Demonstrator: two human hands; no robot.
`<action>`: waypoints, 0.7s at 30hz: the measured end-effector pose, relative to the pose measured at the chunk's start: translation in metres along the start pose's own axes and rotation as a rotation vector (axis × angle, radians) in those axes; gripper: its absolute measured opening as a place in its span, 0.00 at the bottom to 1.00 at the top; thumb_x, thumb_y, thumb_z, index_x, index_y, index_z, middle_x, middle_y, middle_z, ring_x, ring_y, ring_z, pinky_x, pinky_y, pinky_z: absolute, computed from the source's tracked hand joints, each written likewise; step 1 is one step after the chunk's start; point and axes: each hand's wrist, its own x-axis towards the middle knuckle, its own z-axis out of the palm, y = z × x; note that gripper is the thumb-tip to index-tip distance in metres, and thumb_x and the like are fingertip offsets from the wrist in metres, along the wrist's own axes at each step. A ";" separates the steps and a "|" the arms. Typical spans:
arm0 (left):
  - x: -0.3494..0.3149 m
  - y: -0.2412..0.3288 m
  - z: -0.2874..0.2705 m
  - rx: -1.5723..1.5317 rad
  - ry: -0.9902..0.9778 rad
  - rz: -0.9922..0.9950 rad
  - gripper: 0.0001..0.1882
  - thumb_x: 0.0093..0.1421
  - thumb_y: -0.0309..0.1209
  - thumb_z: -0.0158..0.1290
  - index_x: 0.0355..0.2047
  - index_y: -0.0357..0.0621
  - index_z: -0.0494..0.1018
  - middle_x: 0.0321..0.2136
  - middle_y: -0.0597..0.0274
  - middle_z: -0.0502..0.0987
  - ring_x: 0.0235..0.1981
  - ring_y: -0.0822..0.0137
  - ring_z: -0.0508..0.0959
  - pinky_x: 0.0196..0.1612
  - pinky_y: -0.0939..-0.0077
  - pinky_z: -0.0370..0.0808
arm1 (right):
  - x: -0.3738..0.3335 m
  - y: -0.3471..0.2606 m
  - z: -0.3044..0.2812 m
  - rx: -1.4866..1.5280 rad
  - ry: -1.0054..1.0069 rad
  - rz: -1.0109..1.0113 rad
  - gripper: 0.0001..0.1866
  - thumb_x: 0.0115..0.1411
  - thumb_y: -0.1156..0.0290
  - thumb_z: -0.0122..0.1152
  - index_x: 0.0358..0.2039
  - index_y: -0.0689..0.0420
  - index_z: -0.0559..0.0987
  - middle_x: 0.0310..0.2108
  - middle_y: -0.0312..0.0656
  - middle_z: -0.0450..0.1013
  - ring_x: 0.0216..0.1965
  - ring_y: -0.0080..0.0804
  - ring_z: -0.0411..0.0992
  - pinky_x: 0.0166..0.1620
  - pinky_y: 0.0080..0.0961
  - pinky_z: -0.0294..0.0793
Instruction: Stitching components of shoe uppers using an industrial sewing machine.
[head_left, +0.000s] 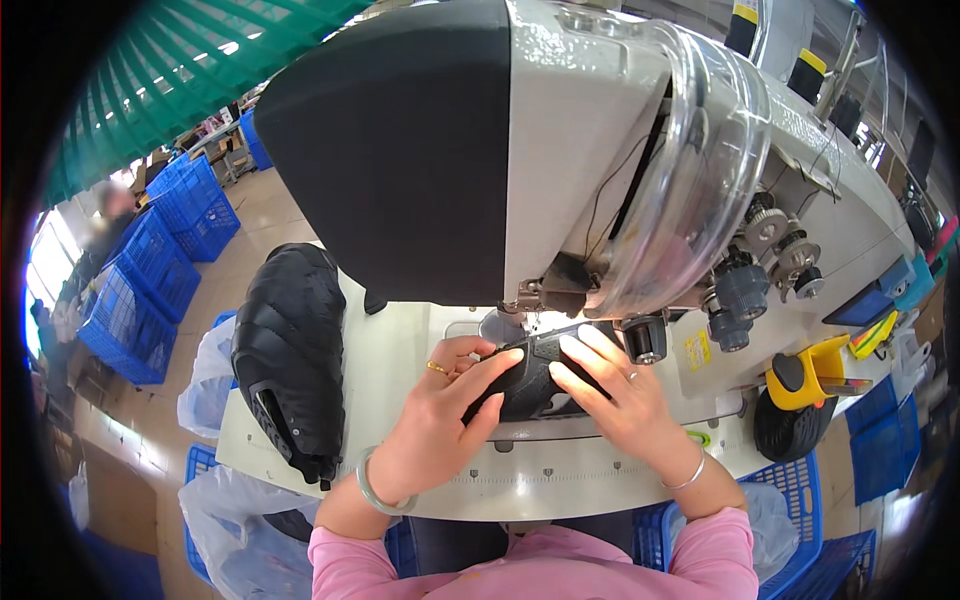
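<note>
A black textured piece point(541, 378), like a shoe upper, lies on the bed of a sewing machine, below the needle area. My left hand point(440, 405) holds its left edge, with thumb and index finger on top and the other fingers curled. From the right, my right hand point(622, 400) rests on the piece with fingers stretched flat and pressing it down. The sewing machine head point(590, 150), grey with a black end cover and a clear curved shield, hangs over the work. The needle itself is hidden.
To the left on the white table point(400, 480) stands a stack of black nested pieces point(290, 360). A yellow holder point(808, 375) sits on the right, near a round black object point(790, 425). Blue crates point(150, 310) line the floor, and plastic bags point(240, 530) hang below the table.
</note>
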 end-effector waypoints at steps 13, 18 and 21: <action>0.011 0.000 0.007 0.278 0.039 0.144 0.19 0.51 0.19 0.56 0.45 0.38 0.77 0.46 0.54 0.77 0.34 0.54 0.77 0.41 0.66 0.76 | 0.004 -0.002 -0.014 0.180 -0.124 0.105 0.25 0.45 0.78 0.62 0.48 0.55 0.80 0.39 0.43 0.74 0.41 0.42 0.73 0.50 0.40 0.73; 0.011 0.004 0.011 0.312 0.067 0.134 0.17 0.52 0.19 0.55 0.44 0.37 0.77 0.43 0.54 0.78 0.35 0.54 0.77 0.41 0.65 0.76 | 0.004 -0.004 -0.013 0.213 -0.116 0.177 0.26 0.42 0.81 0.60 0.47 0.56 0.80 0.38 0.46 0.74 0.42 0.46 0.73 0.48 0.39 0.74; 0.014 -0.003 0.011 0.335 0.069 0.221 0.17 0.52 0.20 0.56 0.44 0.36 0.75 0.48 0.54 0.75 0.32 0.55 0.75 0.35 0.67 0.77 | 0.002 -0.002 -0.012 0.244 -0.119 0.196 0.26 0.40 0.82 0.59 0.45 0.56 0.80 0.39 0.47 0.74 0.42 0.47 0.73 0.48 0.40 0.74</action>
